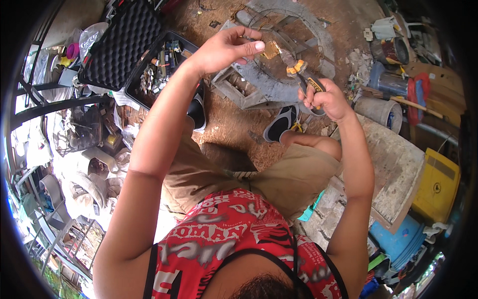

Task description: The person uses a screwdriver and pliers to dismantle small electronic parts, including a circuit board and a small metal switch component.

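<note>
While the open black tool case (122, 45) is lying on the dirt off to their left, the person's right hand (330, 99) is clamping shut around yellow-handled pliers (302, 74), whose nose is meeting a small brass-coloured piece (271, 50) that the left hand (229, 49) is pinching between fingertips

metal pliers (298, 74), rubbery grips, foam-lined case (122, 42)

Black-and-yellow-handled pliers (303, 79) point their nose at a small brass-coloured flat piece (271, 50), held aloft.
</note>
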A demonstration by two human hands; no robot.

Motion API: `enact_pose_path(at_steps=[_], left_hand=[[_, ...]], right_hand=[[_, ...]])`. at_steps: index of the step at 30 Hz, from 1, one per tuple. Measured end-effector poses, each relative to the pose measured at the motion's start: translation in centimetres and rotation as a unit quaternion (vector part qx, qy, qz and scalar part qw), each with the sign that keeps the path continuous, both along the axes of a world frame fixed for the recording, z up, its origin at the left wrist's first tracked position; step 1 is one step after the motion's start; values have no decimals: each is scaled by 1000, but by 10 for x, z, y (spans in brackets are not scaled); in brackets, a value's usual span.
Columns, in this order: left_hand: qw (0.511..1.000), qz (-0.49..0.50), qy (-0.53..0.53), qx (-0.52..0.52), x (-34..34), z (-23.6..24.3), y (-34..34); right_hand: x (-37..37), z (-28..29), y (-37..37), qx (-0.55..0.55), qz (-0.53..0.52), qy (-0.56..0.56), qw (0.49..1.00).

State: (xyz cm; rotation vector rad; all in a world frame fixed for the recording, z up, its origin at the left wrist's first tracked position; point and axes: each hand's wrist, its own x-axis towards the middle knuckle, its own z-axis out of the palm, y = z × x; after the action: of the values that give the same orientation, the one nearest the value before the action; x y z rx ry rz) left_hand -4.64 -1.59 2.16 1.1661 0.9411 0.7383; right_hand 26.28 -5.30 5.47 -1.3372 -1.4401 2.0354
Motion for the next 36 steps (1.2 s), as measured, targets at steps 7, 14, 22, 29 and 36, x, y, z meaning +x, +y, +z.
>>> enact_pose_path(at_steps=[7,14,22,29,36], left_hand=[[993,100,-54,-12,40,-13,-16],[997,37,-61,36,40,-22,-9],[980,22,159,121,7,-17,9],[906,100,357,202,10,-14,8],[915,124,352,154,10,-10,11]], right_hand=[[-4,-10,-17,-16,-73,48,996],[-2,-52,-52,-228,-102,373,893],[17,-33,-46,-55,-115,127,984],[7,-9,-3,298,-49,-465,832],[8,-48,18,394,34,-646,653]])
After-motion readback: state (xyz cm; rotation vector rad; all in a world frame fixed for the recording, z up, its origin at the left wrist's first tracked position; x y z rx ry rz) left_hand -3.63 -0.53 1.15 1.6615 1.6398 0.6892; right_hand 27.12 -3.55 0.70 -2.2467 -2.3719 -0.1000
